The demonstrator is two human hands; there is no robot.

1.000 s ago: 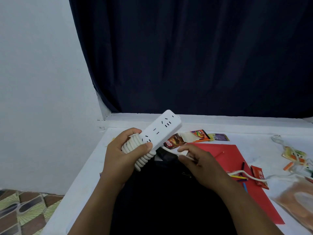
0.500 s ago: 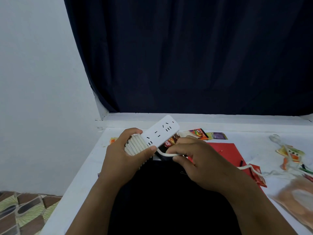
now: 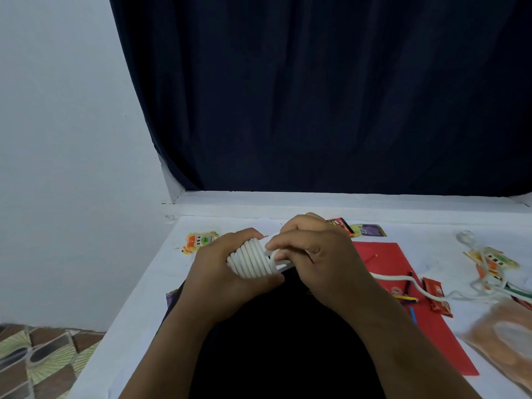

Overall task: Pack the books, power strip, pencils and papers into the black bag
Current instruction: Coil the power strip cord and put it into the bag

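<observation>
Two bare hands meet above a black fabric bag (image 3: 276, 341) that lies directly beneath the wrists. Left hand (image 3: 227, 272) is wrapped round a white plastic power strip (image 3: 250, 259), fingers curled over the turns of thick white cord wound about it. Right hand (image 3: 313, 257) sits just beside it, touching, fingers pinching the cord where the next loop bends round the strip. From under the right wrist the loose end of the white cord (image 3: 403, 279) trails away to the right across a flat red paper sheet (image 3: 383, 260). Several small coloured pencils (image 3: 406, 298) lie on that sheet, near the trailing cord. Beyond the knuckles sit small bright snack packets (image 3: 341, 224); another yellow packet (image 3: 198, 240) lies past the left hand.

Likely the winding is partly done and nothing of this is in the bag yet. One risk: the dragging cord could sweep the pencils off the sheet as it is pulled in. Another: if the left grip slackens, the stiff coils could spring loose and need rewinding.
</observation>
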